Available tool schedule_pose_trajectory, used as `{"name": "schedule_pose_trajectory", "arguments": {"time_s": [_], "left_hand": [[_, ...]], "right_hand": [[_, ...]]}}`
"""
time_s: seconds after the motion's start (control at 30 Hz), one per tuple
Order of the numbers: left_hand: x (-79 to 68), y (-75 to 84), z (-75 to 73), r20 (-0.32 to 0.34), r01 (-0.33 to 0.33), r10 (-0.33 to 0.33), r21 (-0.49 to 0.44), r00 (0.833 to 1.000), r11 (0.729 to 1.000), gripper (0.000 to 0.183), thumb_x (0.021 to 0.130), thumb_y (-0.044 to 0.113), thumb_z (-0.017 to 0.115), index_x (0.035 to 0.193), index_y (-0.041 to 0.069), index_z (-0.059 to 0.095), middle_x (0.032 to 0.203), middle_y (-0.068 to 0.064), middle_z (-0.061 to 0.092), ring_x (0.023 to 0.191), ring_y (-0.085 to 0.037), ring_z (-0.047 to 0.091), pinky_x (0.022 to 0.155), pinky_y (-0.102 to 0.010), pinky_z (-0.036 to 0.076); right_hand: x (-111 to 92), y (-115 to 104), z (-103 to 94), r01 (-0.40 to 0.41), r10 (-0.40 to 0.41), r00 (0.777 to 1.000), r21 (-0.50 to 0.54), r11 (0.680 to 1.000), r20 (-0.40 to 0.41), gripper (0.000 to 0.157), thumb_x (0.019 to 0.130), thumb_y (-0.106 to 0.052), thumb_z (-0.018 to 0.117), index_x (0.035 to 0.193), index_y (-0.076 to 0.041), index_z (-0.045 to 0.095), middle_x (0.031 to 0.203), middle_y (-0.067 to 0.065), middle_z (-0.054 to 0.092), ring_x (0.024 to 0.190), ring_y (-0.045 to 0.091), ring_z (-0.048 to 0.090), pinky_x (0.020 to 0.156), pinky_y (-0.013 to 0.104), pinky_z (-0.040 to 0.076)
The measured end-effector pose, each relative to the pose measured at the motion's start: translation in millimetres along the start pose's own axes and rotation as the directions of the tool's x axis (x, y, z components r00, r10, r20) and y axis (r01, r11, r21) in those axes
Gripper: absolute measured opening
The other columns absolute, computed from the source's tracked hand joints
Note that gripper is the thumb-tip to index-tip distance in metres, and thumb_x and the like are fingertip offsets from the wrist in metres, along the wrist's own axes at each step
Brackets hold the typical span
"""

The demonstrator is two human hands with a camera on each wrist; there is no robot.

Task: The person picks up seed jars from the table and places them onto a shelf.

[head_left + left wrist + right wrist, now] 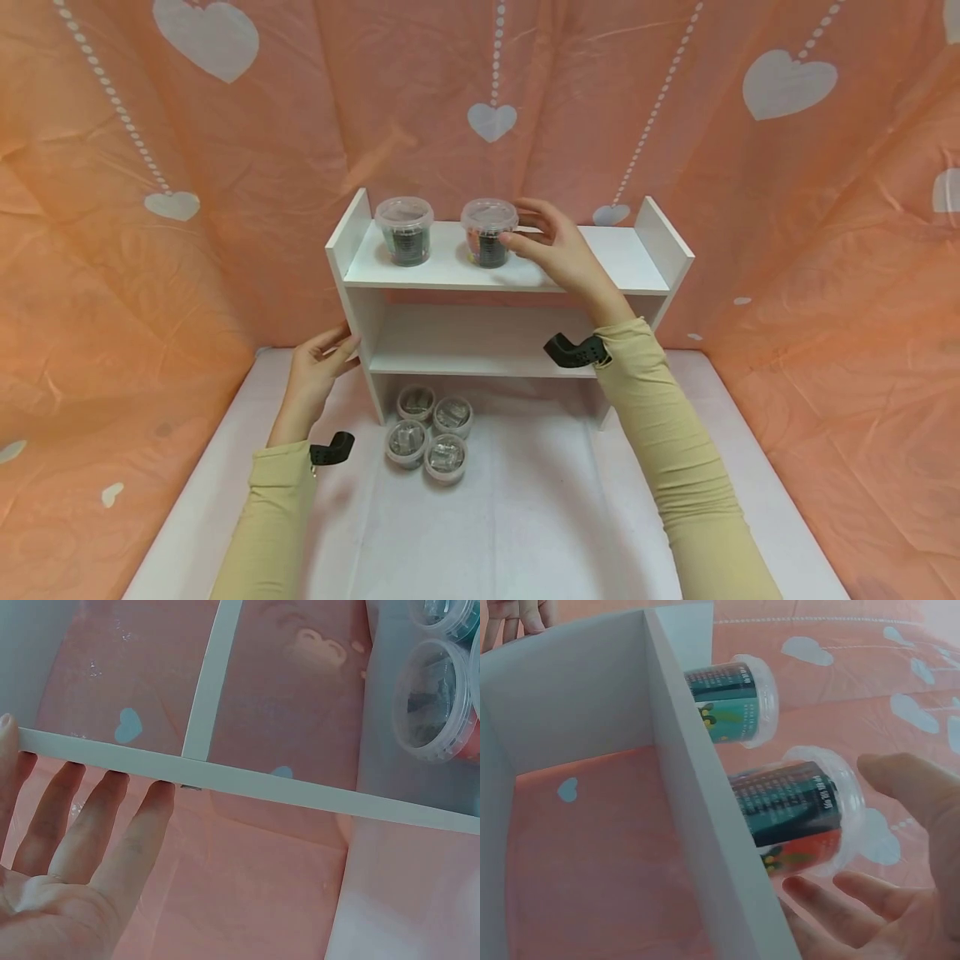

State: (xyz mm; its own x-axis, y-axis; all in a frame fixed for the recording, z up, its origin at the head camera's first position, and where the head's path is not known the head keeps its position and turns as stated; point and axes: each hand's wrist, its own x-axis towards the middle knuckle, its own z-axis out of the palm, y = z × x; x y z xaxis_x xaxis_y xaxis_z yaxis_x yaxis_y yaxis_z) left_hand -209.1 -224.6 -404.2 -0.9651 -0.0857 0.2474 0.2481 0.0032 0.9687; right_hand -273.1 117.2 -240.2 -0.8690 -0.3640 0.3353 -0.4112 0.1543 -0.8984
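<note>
On the top board of a white shelf unit (465, 367) stand two clear lidded plastic tubs with printed labels, the left tub (405, 237) and the right tub (483, 221). My right hand (555, 246) is at the right side of the right tub, thumb in front. In the right wrist view, its thumb and fingers are spread around that tub (799, 814), with a gap between the thumb and the lid. My left hand (311, 375) rests its fingertips against the shelf's left side panel. Its fingers (139, 832) are straight along the panel edge in the left wrist view.
Several similar lidded tubs (446, 454) stand grouped on the white table (525, 533), by the shelf's lower left. An orange curtain (420, 100) with white hearts hangs behind and at both sides. The shelf's middle board (472, 342) lies below the top one.
</note>
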Motion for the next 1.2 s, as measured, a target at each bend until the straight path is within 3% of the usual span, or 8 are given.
{"name": "schedule_pose_trajectory", "arguments": {"time_s": [0.23,0.53,0.83,0.97,1.2], "left_hand": [[-0.4,0.6,0.2,-0.003,0.008,-0.008,0.005,1.000,1.000,0.051,0.093,0.016,0.064,0.136,-0.006,0.048,0.131,-0.013,0.055,0.100,-0.008,0.061,0.085,-0.031,0.054],[0.6,-1.4,-0.5,0.003,-0.002,0.002,0.003,1.000,1.000,0.052,0.093,0.017,0.065,0.136,-0.006,0.048,0.132,-0.014,0.054,0.101,-0.008,0.061,0.083,-0.030,0.054],[0.5,-1.4,-0.5,0.007,-0.006,0.006,-0.006,1.000,1.000,0.053,0.093,0.017,0.065,0.135,-0.008,0.047,0.134,-0.016,0.052,0.101,-0.009,0.061,0.084,-0.028,0.054],[-0.1,0.4,-0.6,0.001,-0.003,0.003,-0.003,1.000,1.000,0.053,0.093,0.018,0.065,0.135,-0.009,0.048,0.134,-0.016,0.052,0.101,-0.008,0.062,0.085,-0.032,0.053],[-1.1,2.8,1.0,0.003,0.010,-0.010,0.005,1.000,1.000,0.051,0.094,0.018,0.064,0.135,-0.008,0.048,0.135,-0.018,0.051,0.101,-0.008,0.062,0.087,-0.034,0.053]], "right_hand": [[-7,1,-5.8,0.006,-0.005,1.000,0.083,0.997,-0.017,0.056,0.093,-0.009,0.061,0.143,0.002,0.037,0.137,0.019,0.047,0.120,0.036,0.051,0.098,0.042,0.047],[-24,-4,-15.2,0.024,-0.019,0.999,0.117,0.993,-0.043,0.049,0.095,-0.009,0.059,0.140,-0.002,0.043,0.136,0.023,0.047,0.123,0.039,0.047,0.101,0.048,0.043],[-42,-5,-16.5,0.118,-0.109,0.991,0.128,0.985,-0.075,0.044,0.095,-0.002,0.055,0.138,0.003,0.043,0.132,0.026,0.050,0.119,0.034,0.052,0.096,0.035,0.049],[-49,-1,-14.2,0.164,-0.154,0.985,0.151,0.975,-0.078,0.044,0.094,0.000,0.055,0.136,0.007,0.044,0.129,0.027,0.052,0.118,0.034,0.052,0.095,0.038,0.049],[-63,6,-11.4,0.225,-0.212,0.974,0.204,0.953,-0.083,0.040,0.096,-0.006,0.056,0.134,0.003,0.048,0.126,0.022,0.055,0.118,0.030,0.054,0.097,0.043,0.048]]}}
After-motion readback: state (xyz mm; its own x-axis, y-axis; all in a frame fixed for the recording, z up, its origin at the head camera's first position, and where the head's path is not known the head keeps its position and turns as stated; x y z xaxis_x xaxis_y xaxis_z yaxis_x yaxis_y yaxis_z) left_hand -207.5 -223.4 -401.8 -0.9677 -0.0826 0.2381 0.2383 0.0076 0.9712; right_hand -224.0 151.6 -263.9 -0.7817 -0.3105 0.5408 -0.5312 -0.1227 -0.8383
